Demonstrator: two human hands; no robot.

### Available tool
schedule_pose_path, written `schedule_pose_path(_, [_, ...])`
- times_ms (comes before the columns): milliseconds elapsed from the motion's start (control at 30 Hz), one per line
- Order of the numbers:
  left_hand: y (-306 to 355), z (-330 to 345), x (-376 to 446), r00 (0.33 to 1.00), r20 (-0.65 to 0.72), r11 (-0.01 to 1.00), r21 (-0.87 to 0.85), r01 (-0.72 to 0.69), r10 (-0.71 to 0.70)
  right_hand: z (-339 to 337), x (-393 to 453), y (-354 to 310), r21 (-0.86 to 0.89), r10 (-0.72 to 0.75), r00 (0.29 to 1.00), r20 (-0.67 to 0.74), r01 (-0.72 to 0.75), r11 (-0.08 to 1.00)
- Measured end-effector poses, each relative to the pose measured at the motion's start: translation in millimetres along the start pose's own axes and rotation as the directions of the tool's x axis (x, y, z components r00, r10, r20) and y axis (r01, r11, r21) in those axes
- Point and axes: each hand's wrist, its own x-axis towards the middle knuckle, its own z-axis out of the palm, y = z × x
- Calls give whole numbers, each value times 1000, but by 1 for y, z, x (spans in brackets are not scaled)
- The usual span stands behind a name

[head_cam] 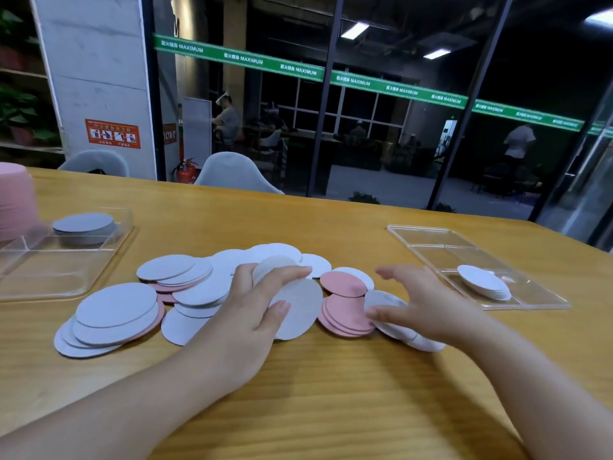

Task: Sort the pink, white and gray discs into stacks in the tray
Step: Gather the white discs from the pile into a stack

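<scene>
A loose heap of pink, white and gray discs [199, 290] lies across the middle of the wooden table. My left hand [255, 300] grips a gray disc [300, 307] at the heap's centre, thumb on its face and fingers curled over its top edge. My right hand [421, 303] rests on white discs [394, 323] at the heap's right end, beside a small pile of pink discs [345, 313]; its grip is unclear. A clear tray [66, 277] at the left holds a gray stack [84, 225]. Another clear tray [441, 240] at the right holds a white stack [484, 282].
A tall pink stack [15, 197] stands at the far left edge behind the left tray. Two gray chairs [232, 174] sit beyond the table's far edge, in front of a glass wall. Bare wood stretches in front of the heap toward me.
</scene>
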Motion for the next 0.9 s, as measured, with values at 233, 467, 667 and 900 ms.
schedule_pose_path(233, [-1,-1,-1,999,7,999,-22,42,-42,-17,-8,9,-65,179,953,244,-168,984])
schedule_pose_path(467, [0,-2,-1,999,10,999,-19,48,-48,-14,-7,2,-100,112,961,253,-90,991])
schedule_pose_path(667, [3,-2,-3,998,24,999,-8,54,-54,-14,-7,0,-35,73,986,151,-68,997])
schedule_pose_path(900, [7,-1,-4,998,23,998,-8,55,-55,2,-14,-31,153,-232,968,-94,244,958])
